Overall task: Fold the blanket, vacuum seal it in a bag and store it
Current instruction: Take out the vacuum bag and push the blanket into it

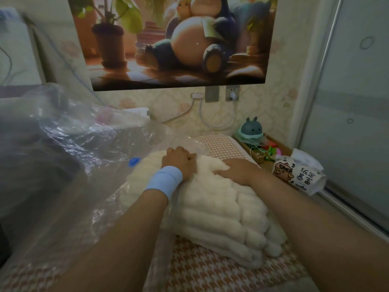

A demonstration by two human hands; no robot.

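As the left hand (pixel 180 160) grips the blanket (pixel 221 207), the right hand (pixel 237 168) presses flat.

A floral-papered wall (pixel 280 98) carries a big cartoon poster (pixel 174 39), with sockets (pixel 232 93) and looping white cables (pixel 216 123) under it. A pale sliding door (pixel 347 102) runs along the right. A houndstooth-sheeted bed (pixel 210 270) fills the foreground, with a pillow (pixel 223 146) at its far edge. The light is dim.

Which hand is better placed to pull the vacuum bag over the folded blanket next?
Probably the left hand: it lies at the edge of the clear vacuum bag, on the bag's side. The right hand rests flat on the white blanket, farther from the bag.
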